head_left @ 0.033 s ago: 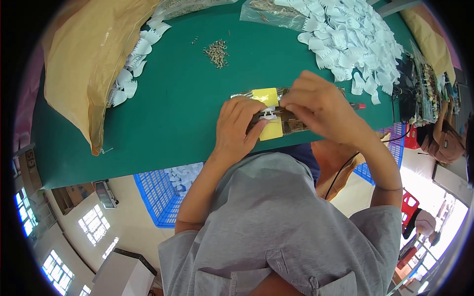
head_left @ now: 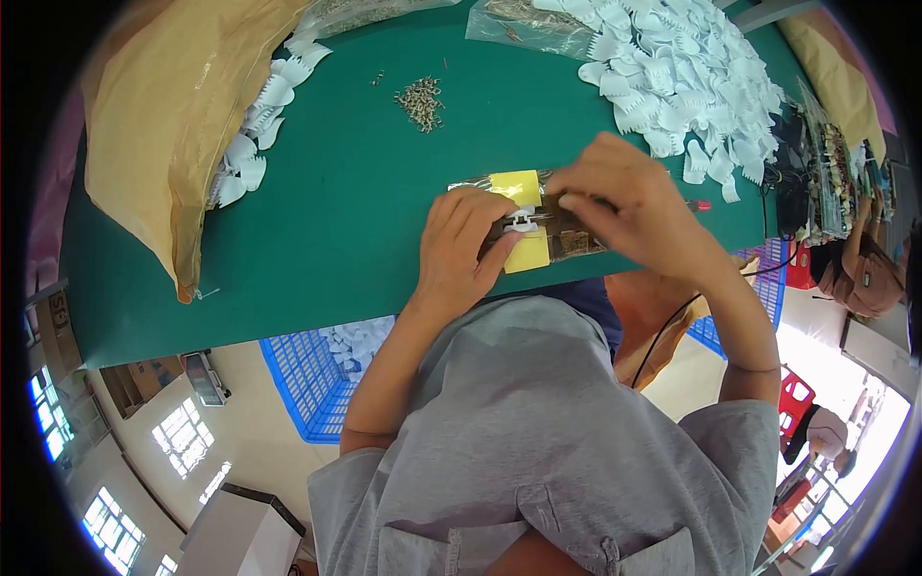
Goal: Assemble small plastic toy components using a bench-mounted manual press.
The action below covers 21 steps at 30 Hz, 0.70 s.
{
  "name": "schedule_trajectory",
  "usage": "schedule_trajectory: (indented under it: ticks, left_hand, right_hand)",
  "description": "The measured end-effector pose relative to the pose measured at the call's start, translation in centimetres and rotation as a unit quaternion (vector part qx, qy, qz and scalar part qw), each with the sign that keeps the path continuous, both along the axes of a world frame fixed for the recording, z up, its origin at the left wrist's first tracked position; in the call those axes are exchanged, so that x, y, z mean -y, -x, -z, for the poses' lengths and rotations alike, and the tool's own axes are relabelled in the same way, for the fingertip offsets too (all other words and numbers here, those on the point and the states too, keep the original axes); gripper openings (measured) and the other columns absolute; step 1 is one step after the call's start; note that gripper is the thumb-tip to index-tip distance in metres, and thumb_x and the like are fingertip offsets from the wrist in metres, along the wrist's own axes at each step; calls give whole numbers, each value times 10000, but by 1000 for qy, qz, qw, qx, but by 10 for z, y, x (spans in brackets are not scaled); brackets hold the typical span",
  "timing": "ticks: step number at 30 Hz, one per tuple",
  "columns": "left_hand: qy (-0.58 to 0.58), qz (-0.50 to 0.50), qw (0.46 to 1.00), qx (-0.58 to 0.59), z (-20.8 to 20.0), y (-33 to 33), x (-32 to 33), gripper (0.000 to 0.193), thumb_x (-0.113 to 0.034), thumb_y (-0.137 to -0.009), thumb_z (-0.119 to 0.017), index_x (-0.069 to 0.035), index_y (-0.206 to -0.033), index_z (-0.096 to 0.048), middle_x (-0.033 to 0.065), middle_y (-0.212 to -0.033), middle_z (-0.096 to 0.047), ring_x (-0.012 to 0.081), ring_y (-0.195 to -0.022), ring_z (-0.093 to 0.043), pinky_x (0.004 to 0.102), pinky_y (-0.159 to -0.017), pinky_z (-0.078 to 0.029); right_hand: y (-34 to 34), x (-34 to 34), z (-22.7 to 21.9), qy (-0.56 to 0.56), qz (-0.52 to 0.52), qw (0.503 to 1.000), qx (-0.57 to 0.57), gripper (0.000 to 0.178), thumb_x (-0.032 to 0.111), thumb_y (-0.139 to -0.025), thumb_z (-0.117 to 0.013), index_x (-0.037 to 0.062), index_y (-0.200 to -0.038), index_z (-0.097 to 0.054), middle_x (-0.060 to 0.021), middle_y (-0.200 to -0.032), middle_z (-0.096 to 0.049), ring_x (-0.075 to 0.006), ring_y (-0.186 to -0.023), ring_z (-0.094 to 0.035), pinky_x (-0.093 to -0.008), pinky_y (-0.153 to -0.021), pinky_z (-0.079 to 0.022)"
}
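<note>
Left hand (head_left: 459, 248) pinches a small white plastic piece (head_left: 521, 227) between 2 yellow rectangular patches (head_left: 528, 253) on a glossy brown strip (head_left: 578, 244); right hand (head_left: 629, 200) curls beside, any pinched item indiscernible; steady left-hand pressure probably aids alignment.

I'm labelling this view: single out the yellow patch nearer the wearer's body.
The near yellow patch, beside the thumb of the left hand; the other yellow patch lies beyond the white piece.

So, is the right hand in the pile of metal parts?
No, the right hand is near the white plastic piece at the left hand, apart from the pile.
</note>
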<state>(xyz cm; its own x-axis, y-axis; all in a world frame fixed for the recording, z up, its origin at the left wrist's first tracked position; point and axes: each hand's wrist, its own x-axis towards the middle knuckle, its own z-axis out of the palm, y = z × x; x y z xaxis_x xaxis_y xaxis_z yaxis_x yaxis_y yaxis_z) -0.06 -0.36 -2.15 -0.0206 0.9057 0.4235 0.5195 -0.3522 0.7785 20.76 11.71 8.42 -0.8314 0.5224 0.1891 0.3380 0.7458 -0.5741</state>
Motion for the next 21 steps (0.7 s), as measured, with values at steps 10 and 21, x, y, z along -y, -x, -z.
schedule_trajectory:
  ticks: [10,21]
  left_hand:
    - [-10,13,1000,3,1,1,-2,288,-97,-839,-813,-49,-1094,-688,95,-1065,-702,326,-1039,-628,444,-933,-496]
    - [-62,-2,998,-10,5,-2,-3,246,-67,-819,-815,-79,-1041,-710,53,-1061,-717,293,-1030,-650,430,-908,-503]
  right_hand:
    - [-20,14,12,198,208,954,-90,150,30,-919,-773,12,-1067,-790,-46,-920,-738,-104,-798,-635,-258,-775,-527]
    - [-13,22,26,101,154,978,-98,162,16,-916,-765,25,-1078,-780,-73,-949,-746,-184,-768,-636,-313,-713,-528]
